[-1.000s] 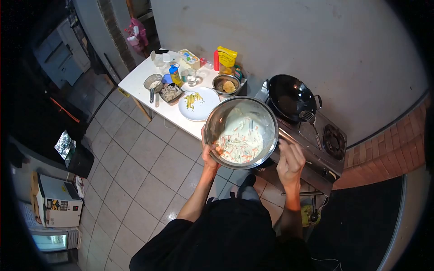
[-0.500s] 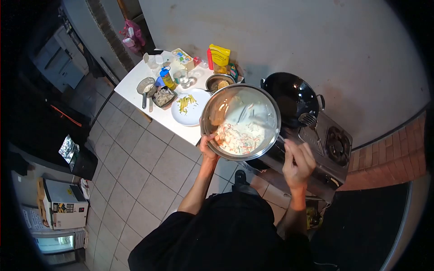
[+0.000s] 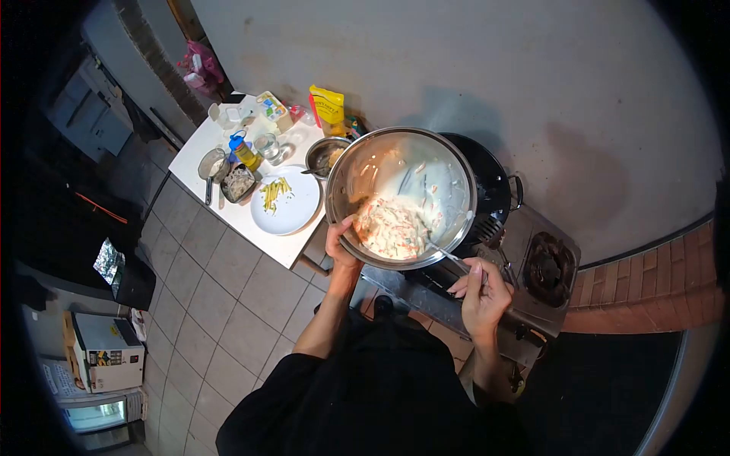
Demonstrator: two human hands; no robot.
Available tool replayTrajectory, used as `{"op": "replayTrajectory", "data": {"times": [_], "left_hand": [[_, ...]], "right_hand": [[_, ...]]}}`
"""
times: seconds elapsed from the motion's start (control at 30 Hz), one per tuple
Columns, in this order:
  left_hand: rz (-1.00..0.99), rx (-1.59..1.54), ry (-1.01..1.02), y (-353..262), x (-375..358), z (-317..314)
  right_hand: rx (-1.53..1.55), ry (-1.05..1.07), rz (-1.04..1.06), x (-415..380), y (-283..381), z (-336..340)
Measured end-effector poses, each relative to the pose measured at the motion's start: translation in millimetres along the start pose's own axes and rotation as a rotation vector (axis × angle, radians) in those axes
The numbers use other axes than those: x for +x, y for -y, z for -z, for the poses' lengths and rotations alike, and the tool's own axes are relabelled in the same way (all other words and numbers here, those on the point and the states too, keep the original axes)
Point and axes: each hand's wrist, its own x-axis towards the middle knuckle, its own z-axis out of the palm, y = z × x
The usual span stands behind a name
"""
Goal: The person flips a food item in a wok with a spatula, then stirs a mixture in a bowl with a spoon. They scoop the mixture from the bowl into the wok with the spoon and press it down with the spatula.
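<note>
A large metal bowl (image 3: 340, 163) is tilted in front of me, partly over the black wok (image 3: 498, 182). My left hand (image 3: 342, 245) grips its lower left rim. Inside lies a creamy white mixture with orange bits (image 3: 391, 228), gathered toward the lower left; a white film coats the bowl's wall. My right hand (image 3: 484, 296) is closed on the handle of a thin metal utensil (image 3: 450, 258), whose far end reaches into the mixture. Just right of the bowl, a slotted spatula (image 3: 488, 228) rests by the wok.
On the white table (image 3: 199, 171) stand a plate with yellow-green strips (image 3: 287, 219), a small metal bowl (image 3: 319, 152), a blue-capped bottle (image 3: 247, 156), a strainer (image 3: 211, 163), a dark tray (image 3: 239, 182) and a yellow pouch (image 3: 328, 110). At the right is a stove burner (image 3: 550, 267).
The view has shifted toward the right, and the table items appear farther left. My right hand has moved slightly left and down, and the utensil now reaches the mixture, which is bunched further left.
</note>
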Motion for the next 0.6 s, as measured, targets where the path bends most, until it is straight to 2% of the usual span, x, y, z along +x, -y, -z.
{"op": "replayTrajectory", "data": {"times": [0.03, 0.1, 0.17, 0.23, 0.33, 0.4, 0.5, 0.6], "left_hand": [[0.001, 0.012, 0.01, 3, 0, -3], [0.013, 0.031, 0.011, 7, -3, -10], [-0.018, 0.042, 0.058, 6, -4, -19], [-0.063, 0.119, 0.048, 7, -4, -19], [0.004, 0.091, 0.009, 9, -1, -15], [-0.061, 0.097, -0.043, 15, 6, -2], [-0.002, 0.019, -0.023, 18, 15, 4], [-0.047, 0.076, -0.039, 25, 26, 16]], "right_hand": [[0.164, -0.03, -0.153, 0, -4, -2], [0.219, -0.034, -0.223, 3, -9, -5], [0.406, -0.075, -0.29, 8, -19, -9], [0.398, -0.055, -0.284, 13, -27, -9], [0.474, -0.068, -0.34, 19, -32, -14], [0.492, -0.06, -0.362, 19, -36, -17], [0.509, -0.059, -0.364, 26, -38, -22], [0.517, -0.065, -0.372, 32, -37, -25]]}}
